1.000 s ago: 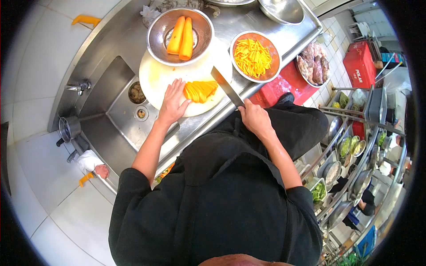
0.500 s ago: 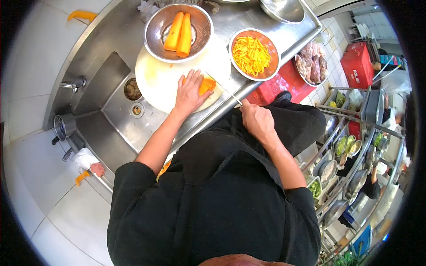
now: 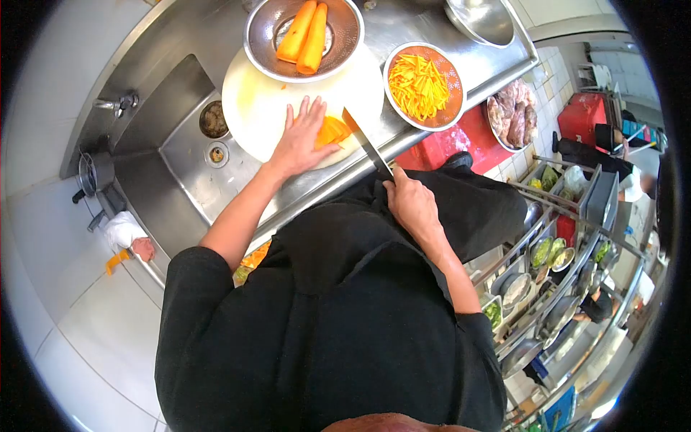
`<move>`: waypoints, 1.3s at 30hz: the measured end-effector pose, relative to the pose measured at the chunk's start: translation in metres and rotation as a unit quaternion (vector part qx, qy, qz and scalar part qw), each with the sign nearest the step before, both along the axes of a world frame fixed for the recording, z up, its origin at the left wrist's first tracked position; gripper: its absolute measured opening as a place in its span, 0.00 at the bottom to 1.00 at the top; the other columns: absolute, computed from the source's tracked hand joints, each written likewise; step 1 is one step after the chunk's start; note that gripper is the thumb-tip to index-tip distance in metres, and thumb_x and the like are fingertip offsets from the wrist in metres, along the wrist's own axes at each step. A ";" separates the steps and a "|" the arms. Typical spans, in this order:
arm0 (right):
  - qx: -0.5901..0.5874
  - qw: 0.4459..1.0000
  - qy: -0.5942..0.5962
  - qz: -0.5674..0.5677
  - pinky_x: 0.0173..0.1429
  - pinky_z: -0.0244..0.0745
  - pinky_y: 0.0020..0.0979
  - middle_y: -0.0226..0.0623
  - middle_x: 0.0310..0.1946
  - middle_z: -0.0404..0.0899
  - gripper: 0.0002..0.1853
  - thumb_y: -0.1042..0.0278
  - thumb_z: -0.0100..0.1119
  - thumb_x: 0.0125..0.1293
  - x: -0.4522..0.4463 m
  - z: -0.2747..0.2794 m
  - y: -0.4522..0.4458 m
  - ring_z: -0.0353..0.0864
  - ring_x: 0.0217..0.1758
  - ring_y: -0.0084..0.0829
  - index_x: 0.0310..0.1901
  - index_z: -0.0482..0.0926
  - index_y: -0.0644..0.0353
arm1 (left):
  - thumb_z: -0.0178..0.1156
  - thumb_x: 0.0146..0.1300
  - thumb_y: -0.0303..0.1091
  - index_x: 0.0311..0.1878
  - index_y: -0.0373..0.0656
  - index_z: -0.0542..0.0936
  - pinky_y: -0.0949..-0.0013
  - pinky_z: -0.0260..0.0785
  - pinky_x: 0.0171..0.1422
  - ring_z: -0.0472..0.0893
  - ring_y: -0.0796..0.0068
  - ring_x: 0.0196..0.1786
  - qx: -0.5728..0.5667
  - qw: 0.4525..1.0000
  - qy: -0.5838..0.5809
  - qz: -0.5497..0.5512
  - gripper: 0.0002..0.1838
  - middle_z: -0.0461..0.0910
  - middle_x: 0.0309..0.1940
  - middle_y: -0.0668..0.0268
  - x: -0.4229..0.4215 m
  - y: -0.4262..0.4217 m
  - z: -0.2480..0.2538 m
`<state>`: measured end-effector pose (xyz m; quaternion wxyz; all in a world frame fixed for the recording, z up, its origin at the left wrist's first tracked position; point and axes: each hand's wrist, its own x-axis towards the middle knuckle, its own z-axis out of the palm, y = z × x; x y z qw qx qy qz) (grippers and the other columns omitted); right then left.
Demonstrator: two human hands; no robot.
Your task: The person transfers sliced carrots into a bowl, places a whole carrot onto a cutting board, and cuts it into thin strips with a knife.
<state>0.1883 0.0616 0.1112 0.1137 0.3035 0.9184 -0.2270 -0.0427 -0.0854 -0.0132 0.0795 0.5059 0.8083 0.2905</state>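
Note:
My left hand [image 3: 299, 137] lies on the round white cutting board [image 3: 252, 108], fingers stretched out and apart. Its thumb side touches a small group of orange carrot slices [image 3: 332, 132]. My right hand [image 3: 413, 204] is closed around the handle of a knife [image 3: 371, 149]. The blade slants up and left over the board's edge, its tip beside the slices, with its broad side showing. Beyond my left hand, a perforated metal bowl [image 3: 263, 59] holds two peeled carrots [image 3: 312, 45]. Right of the board stands a colander [image 3: 450, 101] heaped with carrot strips [image 3: 417, 85].
A steel sink [image 3: 180, 173] with drains lies left of the board. An empty metal bowl [image 3: 486, 18] sits at the back right. Below the counter, raw meat [image 3: 515, 115] fills a bowl by a red container [image 3: 425, 151]. A rack [image 3: 568, 266] and a person [image 3: 597, 155] are at right.
My right hand has turned the knife, so more of the blade's flat side shows. My left hand's fingers are more spread. The view has shifted slightly.

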 end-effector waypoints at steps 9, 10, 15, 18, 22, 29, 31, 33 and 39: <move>-0.108 0.993 -0.040 -0.032 0.50 0.80 0.57 0.61 0.36 0.85 0.15 0.64 0.65 0.70 0.003 0.005 0.008 0.85 0.45 0.63 0.49 0.74 0.66 | 0.70 0.61 0.29 0.62 0.39 0.83 0.56 0.70 0.71 0.81 0.52 0.63 0.064 0.991 -0.088 0.077 0.23 0.83 0.61 0.54 -0.020 -0.083 0.013; -0.132 0.990 -0.041 -0.035 0.50 0.80 0.56 0.61 0.38 0.85 0.16 0.65 0.66 0.69 0.003 0.011 0.010 0.86 0.46 0.62 0.51 0.75 0.66 | 0.70 0.62 0.28 0.60 0.39 0.84 0.56 0.70 0.69 0.81 0.52 0.62 0.069 0.991 -0.100 0.063 0.22 0.83 0.59 0.54 -0.012 -0.087 0.012; -0.256 0.965 0.008 -0.052 0.50 0.80 0.46 0.50 0.36 0.85 0.28 0.69 0.69 0.67 0.018 0.010 0.020 0.87 0.41 0.48 0.68 0.75 0.62 | 0.70 0.63 0.25 0.54 0.38 0.86 0.58 0.73 0.61 0.84 0.55 0.54 0.110 0.989 -0.075 0.064 0.16 0.86 0.51 0.56 0.003 -0.077 -0.003; -0.318 0.944 -0.002 -0.082 0.43 0.80 0.39 0.40 0.33 0.83 0.33 0.69 0.68 0.69 0.028 0.000 0.025 0.84 0.33 0.34 0.75 0.72 0.56 | 0.70 0.63 0.25 0.52 0.37 0.86 0.58 0.73 0.60 0.84 0.54 0.51 0.116 0.989 -0.064 0.064 0.14 0.87 0.49 0.56 0.001 -0.073 0.002; -0.379 0.913 -0.053 -0.144 0.35 0.78 0.31 0.33 0.30 0.81 0.32 0.64 0.63 0.75 0.018 0.007 0.020 0.79 0.26 0.23 0.79 0.69 0.50 | 0.70 0.61 0.27 0.50 0.38 0.86 0.56 0.72 0.62 0.83 0.56 0.53 0.088 0.992 -0.078 0.055 0.14 0.86 0.49 0.58 -0.002 -0.069 0.015; -0.287 0.937 -0.107 -0.169 0.40 0.79 0.38 0.45 0.29 0.84 0.30 0.41 0.41 0.85 0.006 0.010 0.012 0.85 0.30 0.37 0.67 0.79 0.60 | 0.70 0.60 0.29 0.45 0.41 0.85 0.56 0.68 0.62 0.81 0.58 0.54 0.145 0.986 -0.062 -0.045 0.11 0.84 0.47 0.61 0.011 -0.018 0.020; -0.252 0.952 -0.084 -0.154 0.55 0.79 0.44 0.58 0.43 0.85 0.31 0.43 0.40 0.85 0.011 0.004 0.009 0.85 0.48 0.51 0.69 0.79 0.60 | 0.70 0.60 0.30 0.44 0.42 0.84 0.56 0.66 0.62 0.81 0.59 0.54 0.151 0.986 -0.057 -0.051 0.09 0.83 0.46 0.62 0.013 -0.008 0.013; -0.231 0.961 -0.052 -0.143 0.66 0.75 0.48 0.65 0.54 0.83 0.30 0.45 0.40 0.85 0.014 0.000 0.004 0.81 0.64 0.61 0.68 0.79 0.61 | 0.69 0.61 0.30 0.44 0.42 0.83 0.56 0.65 0.63 0.81 0.60 0.53 0.155 0.986 -0.046 -0.042 0.09 0.83 0.46 0.63 0.013 -0.005 0.008; -0.203 0.969 -0.044 -0.131 0.65 0.74 0.52 0.66 0.52 0.83 0.29 0.45 0.40 0.85 0.004 0.009 0.001 0.80 0.62 0.64 0.66 0.81 0.60 | 0.66 0.63 0.33 0.43 0.48 0.81 0.54 0.61 0.61 0.79 0.65 0.51 0.112 0.993 0.000 -0.041 0.07 0.82 0.46 0.70 0.016 0.000 0.006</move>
